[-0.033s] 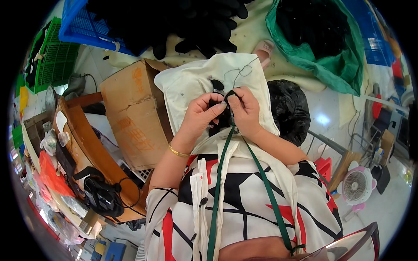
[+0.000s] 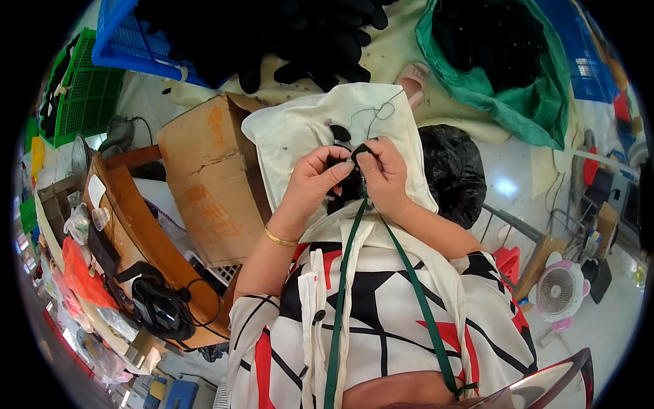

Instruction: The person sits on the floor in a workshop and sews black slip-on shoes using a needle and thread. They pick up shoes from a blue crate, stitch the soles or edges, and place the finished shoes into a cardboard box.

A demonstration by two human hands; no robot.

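Both hands meet over the off-white cloth (image 2: 286, 121) on my lap. My left hand (image 2: 315, 178) is closed in a pinch on a small black cloth piece (image 2: 351, 185), thumb and forefinger at its upper edge. My right hand (image 2: 387, 178) pinches the same piece from the other side, its thumb close to the left fingertips. Most of the piece is hidden behind my fingers, so its exact kind does not show. A loose dark thread (image 2: 368, 110) curls over the cloth just beyond my hands. Whether a needle is between my fingers cannot be seen.
A cardboard box (image 2: 204, 184) stands at my left beside a wooden table (image 2: 139, 225). A black plastic bag (image 2: 453, 174) sits at my right. Ahead lie a pile of black fabric pieces (image 2: 272, 34), a blue crate (image 2: 136, 48) and a green sack (image 2: 470, 95). A fan (image 2: 560, 291) stands further right.
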